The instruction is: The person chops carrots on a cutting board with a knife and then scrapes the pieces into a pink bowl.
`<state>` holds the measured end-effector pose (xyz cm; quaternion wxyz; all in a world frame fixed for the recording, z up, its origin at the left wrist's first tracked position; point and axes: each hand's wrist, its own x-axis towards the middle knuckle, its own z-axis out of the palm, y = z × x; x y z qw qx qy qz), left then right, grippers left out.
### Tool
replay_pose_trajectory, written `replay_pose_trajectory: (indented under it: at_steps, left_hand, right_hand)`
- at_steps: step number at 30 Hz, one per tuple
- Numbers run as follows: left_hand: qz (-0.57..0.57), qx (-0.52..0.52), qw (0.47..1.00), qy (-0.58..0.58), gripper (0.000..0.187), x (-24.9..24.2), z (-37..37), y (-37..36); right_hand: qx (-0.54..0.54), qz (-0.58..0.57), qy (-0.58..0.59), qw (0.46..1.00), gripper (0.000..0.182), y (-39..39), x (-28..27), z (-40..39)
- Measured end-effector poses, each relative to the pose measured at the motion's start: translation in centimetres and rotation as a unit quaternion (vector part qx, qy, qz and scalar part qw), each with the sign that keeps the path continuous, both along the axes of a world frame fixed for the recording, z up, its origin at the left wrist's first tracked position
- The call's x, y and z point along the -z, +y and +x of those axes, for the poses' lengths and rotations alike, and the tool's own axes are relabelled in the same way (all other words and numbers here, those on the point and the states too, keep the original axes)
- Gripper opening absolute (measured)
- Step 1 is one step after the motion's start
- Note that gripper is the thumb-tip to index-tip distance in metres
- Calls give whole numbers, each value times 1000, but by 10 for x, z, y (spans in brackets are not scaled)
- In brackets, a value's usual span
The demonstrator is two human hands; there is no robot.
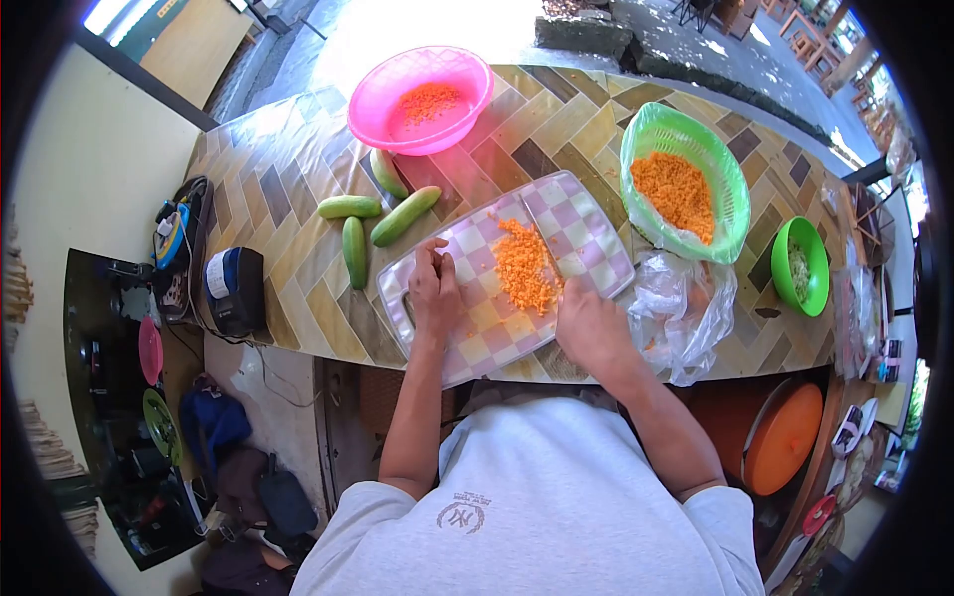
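We're at the chopping step, it seems: our right hand grips a long, thin metal knife, w/ its handle mostly hidden in our fist. The blade lies along the right side of a loose heap of tiny orange bits, prob. carrot. Our left hand is at the other side of the heap, w/ bent fingers & no thing that we can see in it; we can't tell if it's fully open or closed. The heap sits mid-board, on a flat plastic board w/ rounded corners & pink, purple & white checks.

If we cut more, that prob. calls for a firm grip, small, even chops & left fingertips well back b/c the blade is near. The bits look damp, soft & crumbly, so they could spread or stick to the metal.

Past the board, four smooth, plump green cucumbers lie on the counter w/ a slanted brown & tan brick print. A round, shiny pink plastic bowl has a thin layer of orange crumbs. On our right, a bright green plastic basket w/ holes & a clear liner holds a big, fluffy orange pile. A thin, wrinkly clear bag is just beside the board, & a small, deep green bowl has pale shreds, too small to name.
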<state>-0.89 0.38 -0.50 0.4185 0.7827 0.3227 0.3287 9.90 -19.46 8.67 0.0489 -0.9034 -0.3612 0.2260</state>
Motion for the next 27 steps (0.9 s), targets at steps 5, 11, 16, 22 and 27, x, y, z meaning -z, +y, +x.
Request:
replay_pose_trajectory:
  at_steps: [5,11,16,22,27]
  left_hand:
    - [-32,-8,999,2,16,-2,3,-1]
    - [-50,-5,999,5,17,-6,1,-1]
    - [-17,0,1000,3,17,-5,1,-3]
    - [-12,9,1000,9,17,-5,2,-1]
    - [5,3,1000,7,17,-5,2,-1]
  right_hand:
    - [28,33,11,999,31,0,19,-11]
    - [37,48,18,998,33,2,24,-19]
    - [40,61,35,997,26,7,18,-18]
    - [48,43,24,998,22,17,14,-20]
    - [50,35,33,998,19,15,19,-25]
